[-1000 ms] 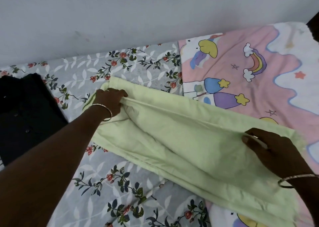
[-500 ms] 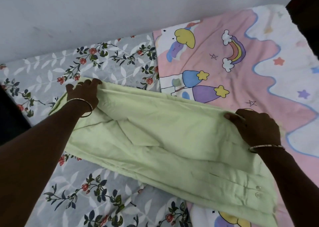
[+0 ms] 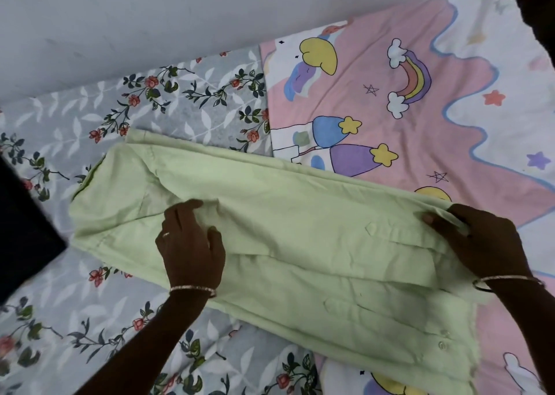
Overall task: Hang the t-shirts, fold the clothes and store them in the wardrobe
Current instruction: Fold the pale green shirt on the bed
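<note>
A pale green button shirt (image 3: 300,229) lies folded lengthwise into a long strip across the bed, running from upper left to lower right, with cuffs and buttons showing near its lower right end. My left hand (image 3: 190,241) rests flat on the strip left of its middle, fingers spread and fairly straight. My right hand (image 3: 480,241) holds the strip's far edge at the right end, fingers curled over the fabric fold.
The bed carries a grey floral sheet (image 3: 90,319) on the left and a pink cartoon blanket (image 3: 405,94) on the right. A dark garment (image 3: 24,229) lies at the left edge. A pale wall (image 3: 180,10) bounds the far side.
My left hand let go of the shirt's left end and moved right onto the middle of the strip. The shirt now lies flatter. The view shifted slightly right.
</note>
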